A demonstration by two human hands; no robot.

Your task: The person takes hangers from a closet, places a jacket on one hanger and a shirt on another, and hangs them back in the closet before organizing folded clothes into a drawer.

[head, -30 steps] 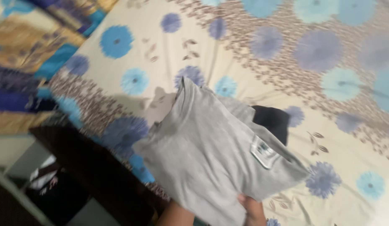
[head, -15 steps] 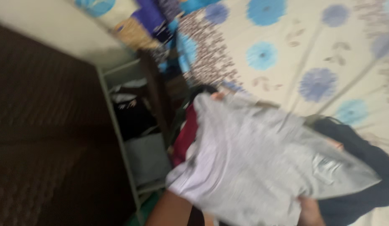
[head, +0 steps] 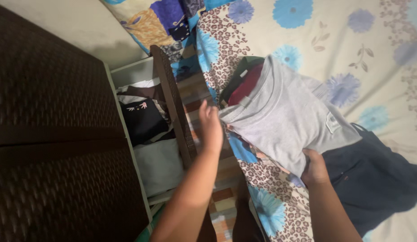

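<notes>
A folded grey shirt (head: 287,116) lies on top of a small stack, with a dark red garment (head: 246,85) and a green one (head: 237,74) under it. My right hand (head: 314,166) grips the stack's near corner from below. My left hand (head: 211,126) is flat against the stack's left edge, fingers pointing up. The stack hovers over the edge of the flowered bedsheet (head: 343,40). A dark navy garment (head: 379,179) lies on the bed to the right of my right hand.
A dark wicker cabinet (head: 51,134) stands at the left, its door (head: 172,103) swung open. Its shelf holds folded clothes, a black one (head: 143,121) and a pale grey one (head: 159,166). A patterned pillow (head: 159,20) lies at the top.
The view has steadied and the stack has moved up and left toward the open cabinet. My left hand has come out from under the shirt to its left edge.
</notes>
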